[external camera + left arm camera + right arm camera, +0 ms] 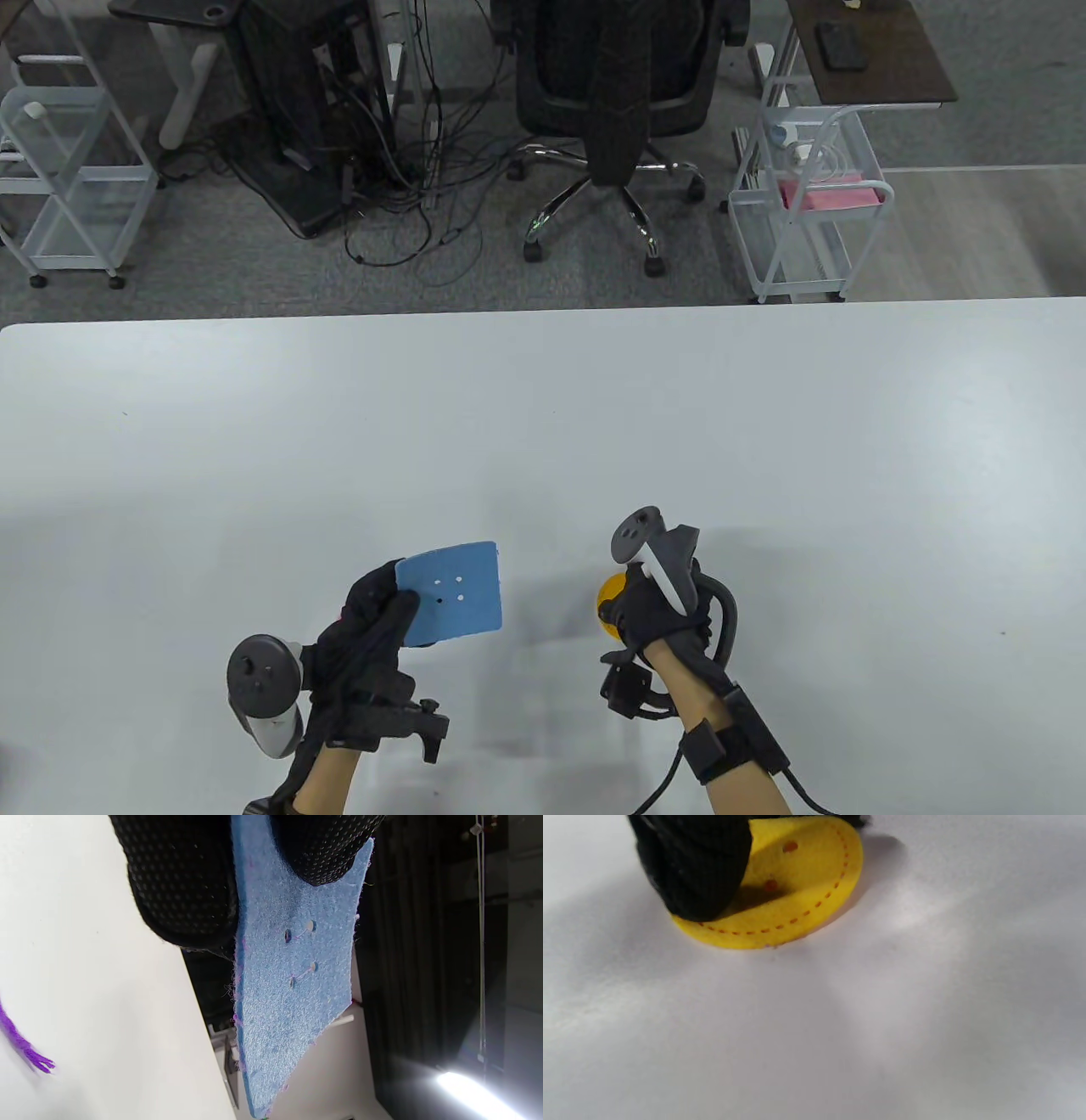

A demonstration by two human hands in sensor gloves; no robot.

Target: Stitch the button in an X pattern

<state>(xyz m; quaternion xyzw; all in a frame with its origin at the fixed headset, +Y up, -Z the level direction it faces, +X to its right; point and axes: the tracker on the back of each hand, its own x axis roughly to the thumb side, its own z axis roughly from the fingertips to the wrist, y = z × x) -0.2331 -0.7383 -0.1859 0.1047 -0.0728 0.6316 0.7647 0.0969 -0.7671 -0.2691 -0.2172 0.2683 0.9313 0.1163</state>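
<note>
My left hand grips a blue felt square by its left edge and holds it above the table. The felt has several punched holes near its middle. In the left wrist view the felt hangs between my thumb and fingers. My right hand rests on a yellow felt button lying on the table. In the right wrist view the button shows orange dashed stitching round its rim and two holes, with a finger pressing on its left part.
The white table spreads wide around both hands. A strand of purple thread lies on the table in the left wrist view. An office chair, wire carts and cables stand beyond the far edge.
</note>
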